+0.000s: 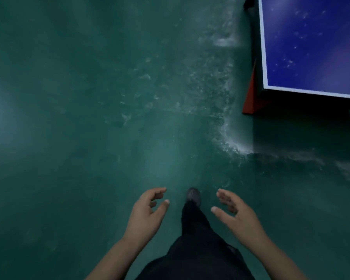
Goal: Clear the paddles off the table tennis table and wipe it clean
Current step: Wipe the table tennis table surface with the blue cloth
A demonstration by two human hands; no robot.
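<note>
The corner of a blue table tennis table [311, 47] with a white border line shows at the top right; small pale specks dot its surface. No paddle or cloth is in view. My left hand [148, 211] and my right hand [236, 213] hang in front of me low in the frame, over the floor and well short of the table. Both have loosely curled fingers and hold nothing.
A dark green floor [79, 118] fills most of the view, with pale scuffed patches [220, 110] beside the table. A red support piece [250, 96] stands under the table's corner. My dark trouser leg and shoe [193, 196] step forward between my hands.
</note>
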